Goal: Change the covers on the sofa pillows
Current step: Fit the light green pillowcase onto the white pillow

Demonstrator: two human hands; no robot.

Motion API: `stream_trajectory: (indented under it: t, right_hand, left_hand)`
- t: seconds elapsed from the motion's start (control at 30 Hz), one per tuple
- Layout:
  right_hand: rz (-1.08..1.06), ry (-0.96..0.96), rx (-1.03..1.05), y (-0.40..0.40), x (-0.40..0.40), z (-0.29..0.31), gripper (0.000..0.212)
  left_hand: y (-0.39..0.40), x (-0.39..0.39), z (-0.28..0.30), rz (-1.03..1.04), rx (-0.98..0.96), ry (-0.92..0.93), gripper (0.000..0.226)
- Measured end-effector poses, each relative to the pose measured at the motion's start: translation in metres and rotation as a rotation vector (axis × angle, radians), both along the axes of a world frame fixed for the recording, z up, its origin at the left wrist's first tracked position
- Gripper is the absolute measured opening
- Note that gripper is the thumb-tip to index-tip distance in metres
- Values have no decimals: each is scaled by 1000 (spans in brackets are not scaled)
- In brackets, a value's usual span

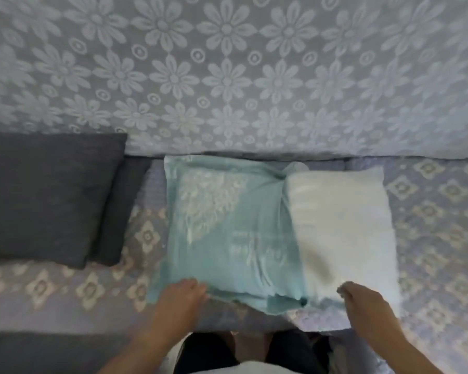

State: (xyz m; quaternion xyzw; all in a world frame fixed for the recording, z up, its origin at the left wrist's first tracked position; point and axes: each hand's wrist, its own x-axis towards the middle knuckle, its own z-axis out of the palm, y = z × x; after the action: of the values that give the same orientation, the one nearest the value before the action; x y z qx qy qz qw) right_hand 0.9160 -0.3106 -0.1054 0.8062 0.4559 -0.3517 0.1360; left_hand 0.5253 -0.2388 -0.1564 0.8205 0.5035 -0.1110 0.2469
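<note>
A white pillow [343, 225] lies on the sofa seat, its left half inside a pale teal cover [227, 225] with a white printed pattern. The cover's open edge bunches across the pillow's middle. My left hand [181, 298] grips the cover's near edge at its lower left. My right hand [362, 298] holds the bare pillow's near edge, fingers curled on it. The frame is blurred by motion.
Two dark grey pillows [46, 195] lie stacked on the seat at the left. The sofa back [227, 76] and seat [438, 211] wear a lilac throw with pale flowers. My legs in dark trousers [211, 352] stand against the seat's front edge.
</note>
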Motion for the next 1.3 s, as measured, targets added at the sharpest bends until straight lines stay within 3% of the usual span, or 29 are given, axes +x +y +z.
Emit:
stream_trajectory:
  t: [0.07, 0.13, 0.23, 0.33, 0.47, 0.53, 0.6, 0.67, 0.73, 0.83, 0.97, 1.0, 1.1, 1.17, 1.3]
  right_hand:
    - [-137, 39, 152, 14, -15, 3, 13]
    - [-227, 79, 263, 41, -23, 0, 15]
    - [-405, 112, 163, 81, -30, -29, 38]
    - [-535, 249, 176, 117, -66, -40, 42]
    - [-527, 525, 169, 148, -130, -45, 34]
    - [-301, 411, 160, 153, -110, -41, 30]
    - [-240, 109, 178, 154, -42, -49, 21]
    - [-470, -155, 155, 148, 31, -53, 29]
    - [-514, -217, 173, 143, 52, -58, 35]
    - [-437, -41, 269, 140, 37, -63, 31]
    - [-636, 138, 353, 125, 49, -57, 28]
    - [-708, 233, 358, 123, 52, -55, 24]
    - [-840, 551, 338, 118, 53, -41, 19]
    - [-895, 738, 302, 112, 43, -32, 23]
    - [-918, 996, 171, 108, 31, -6, 26]
  left_hand:
    - [-5, -1, -11, 206, -67, -16, 12]
    - [3, 7, -10, 317, -127, -46, 31]
    - [10, 21, -12, 424, -205, -55, 47]
    - [9, 30, -13, 437, -217, -89, 50]
    - [10, 45, -13, 325, -43, -61, 55]
    - [20, 56, -17, 261, 67, -57, 58]
    - [34, 71, -26, 208, 119, -51, 58]
    - [41, 91, -36, 138, 103, 8, 60]
    - [48, 110, -43, 111, 71, 19, 63]
    - [63, 114, -54, 390, -23, -76, 65]
    - [97, 85, -63, 782, 22, -127, 48]
    - [112, 81, -62, 877, -8, -145, 57]
    - [162, 91, -71, 1189, -358, -336, 97]
    - [175, 108, -77, 1208, -434, -388, 104]
    - [159, 110, -60, 1052, -168, -329, 52]
